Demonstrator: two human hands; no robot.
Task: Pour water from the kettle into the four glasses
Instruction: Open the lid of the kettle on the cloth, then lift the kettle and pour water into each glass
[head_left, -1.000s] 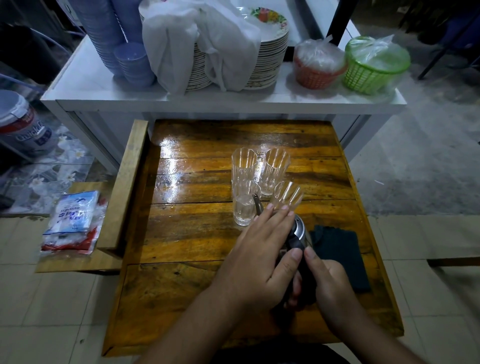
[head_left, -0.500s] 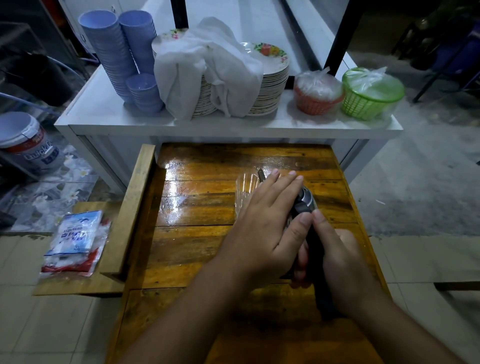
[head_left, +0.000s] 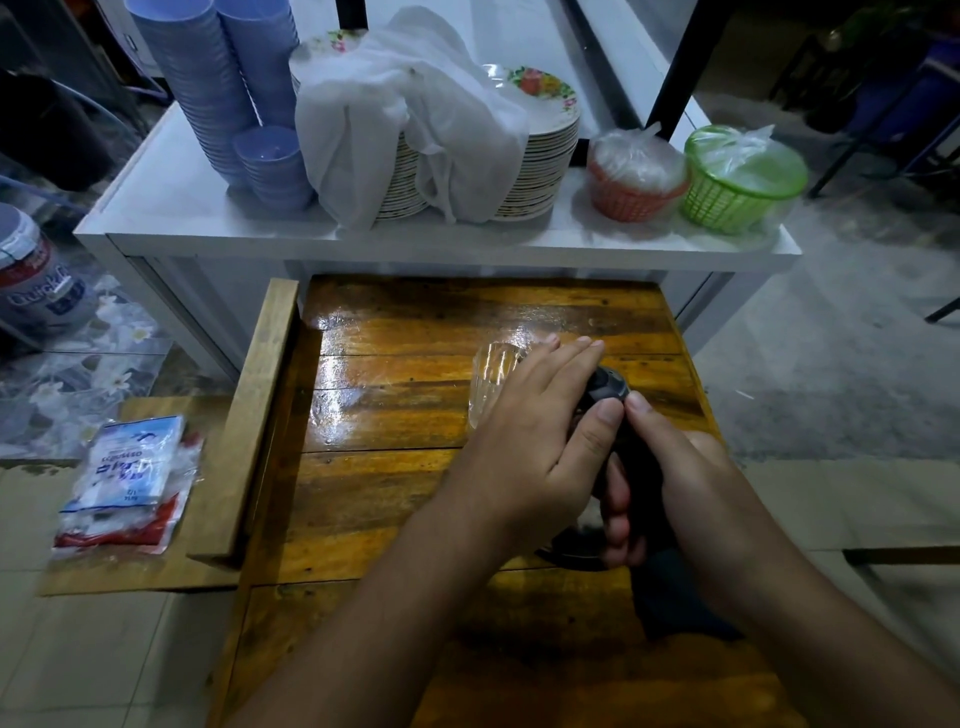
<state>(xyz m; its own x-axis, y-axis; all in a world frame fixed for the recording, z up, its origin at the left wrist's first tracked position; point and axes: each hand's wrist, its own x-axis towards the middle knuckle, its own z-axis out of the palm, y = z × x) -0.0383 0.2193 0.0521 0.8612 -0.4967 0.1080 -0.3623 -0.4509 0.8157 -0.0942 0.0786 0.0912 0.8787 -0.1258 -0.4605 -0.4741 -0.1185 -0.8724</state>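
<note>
One glass only shows now on the wooden bench; the other three I cannot see, they are probably hidden behind the hands. Both hands are on the kettle: the right hand closes around its dark handle, and the left hand lies flat over the lid with straight fingers. The kettle is tilted forward, just beside the glass. I judge that pouring is in progress, though no water stream is visible. The next move needs a steady tilt and the spout kept above a rim, because a spill is possible. Behind stand two stacks of plates and two baskets.
</note>
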